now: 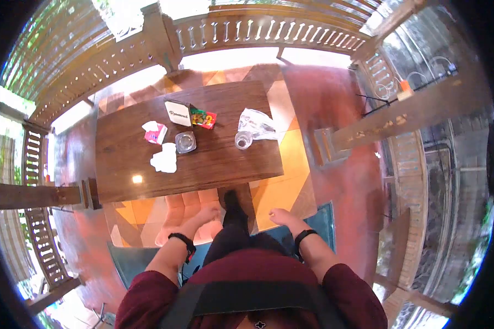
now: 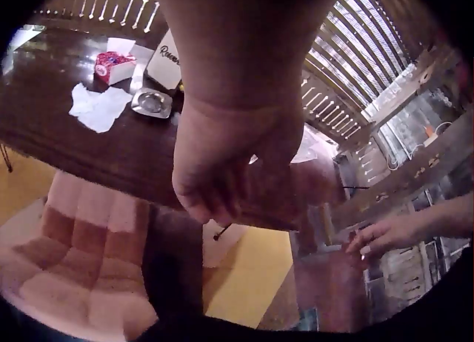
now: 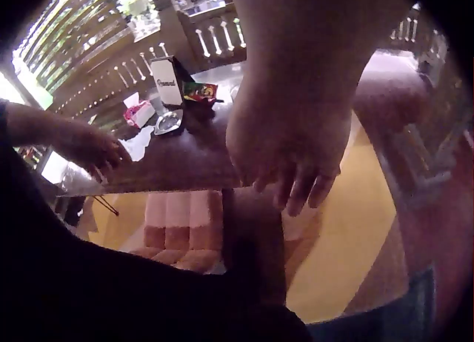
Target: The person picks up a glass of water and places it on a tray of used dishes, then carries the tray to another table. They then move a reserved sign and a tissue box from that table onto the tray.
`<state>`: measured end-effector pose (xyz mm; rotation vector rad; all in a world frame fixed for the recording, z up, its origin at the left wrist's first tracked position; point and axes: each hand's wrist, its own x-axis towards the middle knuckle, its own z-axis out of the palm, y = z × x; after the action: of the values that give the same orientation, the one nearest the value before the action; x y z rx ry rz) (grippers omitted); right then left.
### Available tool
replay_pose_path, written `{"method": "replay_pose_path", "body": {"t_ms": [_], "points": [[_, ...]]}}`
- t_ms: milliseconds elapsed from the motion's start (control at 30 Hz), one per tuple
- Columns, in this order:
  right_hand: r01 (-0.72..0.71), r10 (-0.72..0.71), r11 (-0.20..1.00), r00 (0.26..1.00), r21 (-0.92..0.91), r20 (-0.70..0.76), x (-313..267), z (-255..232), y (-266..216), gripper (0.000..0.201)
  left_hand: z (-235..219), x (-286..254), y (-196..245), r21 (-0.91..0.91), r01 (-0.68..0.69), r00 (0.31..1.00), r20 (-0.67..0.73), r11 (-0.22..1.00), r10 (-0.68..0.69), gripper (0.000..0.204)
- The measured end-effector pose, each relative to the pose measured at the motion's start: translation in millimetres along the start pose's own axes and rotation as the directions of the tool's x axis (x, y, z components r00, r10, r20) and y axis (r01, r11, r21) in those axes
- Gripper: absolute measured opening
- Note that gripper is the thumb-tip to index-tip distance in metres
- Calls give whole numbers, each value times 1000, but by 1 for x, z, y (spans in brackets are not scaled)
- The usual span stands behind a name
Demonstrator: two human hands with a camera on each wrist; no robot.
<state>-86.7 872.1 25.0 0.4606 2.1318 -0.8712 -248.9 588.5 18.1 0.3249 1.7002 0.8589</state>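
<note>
One crumpled white tissue [image 1: 163,160] lies on the counter [image 1: 219,170], beyond my hands and to the left, touching neither. My left hand [image 1: 207,215] and right hand [image 1: 280,217] hold nothing, fingers loosely bent. Just right of the tissue sits a shallow dish [image 1: 185,142]; farther right, a clear cup [image 1: 243,140].

On the table [image 1: 219,170], an ashtray [image 1: 185,142] sits between a tissue box [image 1: 156,135], left, and a glass [image 1: 243,141], right; a sign [image 1: 177,113] and packet [image 1: 205,119] are behind; a chair [image 1: 187,206] is before the table
</note>
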Motion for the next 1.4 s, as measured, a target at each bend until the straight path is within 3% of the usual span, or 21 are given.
{"method": "replay_pose_path", "body": {"t_ms": [33,133,200,233,300,400,500,567,633,733,800,833,967,1067,1100,1200,1233,1333,1367,1400], "points": [[24,-22,999,999,-43,48,13,-8,-2,28,-7,13,1,2,13,1000,-7,1000,-13,32],[95,-79,982,992,164,-100,76,-26,11,31,-32,61,21,-57,38,997,-67,998,-42,34],[-28,94,851,991,524,-100,106,-50,-3,34,-41,87,44,-183,41,989,-130,982,-65,38],[-81,181,731,981,677,-77,121,-57,-11,35,-45,101,53,-142,28,986,-159,989,-51,39],[1,184,785,955,619,-234,158,-64,-16,41,-55,129,70,-61,3,974,-225,998,-17,43],[71,115,896,916,438,-385,186,-90,-41,53,-60,166,91,-105,-23,976,-219,994,0,51],[83,137,856,915,511,-379,238,-95,-39,55,-58,195,109,207,-31,919,-379,978,109,60],[57,168,856,909,513,-381,263,-95,-38,56,-57,216,114,107,-55,890,-445,993,97,65],[67,127,791,954,608,-271,281,-102,-37,55,-53,238,115,6,-82,863,-499,997,74,68],[-18,126,737,986,676,-111,292,-109,-40,56,-33,287,77,-306,-349,800,-589,886,112,69],[-38,109,710,992,703,-57,296,-112,-38,59,-26,301,70,-319,-331,793,-605,888,78,67],[-130,152,599,987,790,46,290,-124,-46,63,-24,302,69,-324,-320,787,-613,890,60,67],[-228,106,441,974,868,202,297,-138,-54,65,-18,306,64,-282,-311,748,-662,908,51,60],[-189,138,588,982,787,133,291,-147,-66,61,-29,290,81,-352,-237,811,-585,906,-15,57],[-163,137,612,986,774,100,291,-147,-65,55,-34,279,92,-497,-180,852,-510,849,-118,55],[-129,91,711,992,691,92,282,-151,-64,52,-29,268,75,-474,-150,872,-477,867,-110,56],[-59,43,734,998,676,41,271,-156,-67,46,-34,244,93,-430,-101,860,-492,897,-139,61],[-8,-130,763,977,647,166,243,-176,-80,47,-35,174,127,-401,-215,861,-508,890,-21,69],[34,-209,752,959,658,190,229,-183,-88,46,-29,162,121,-193,-259,813,-573,946,106,82],[-12,-228,763,931,646,287,212,-193,-102,47,-26,143,127,-99,-269,777,-609,958,156,85]]}}
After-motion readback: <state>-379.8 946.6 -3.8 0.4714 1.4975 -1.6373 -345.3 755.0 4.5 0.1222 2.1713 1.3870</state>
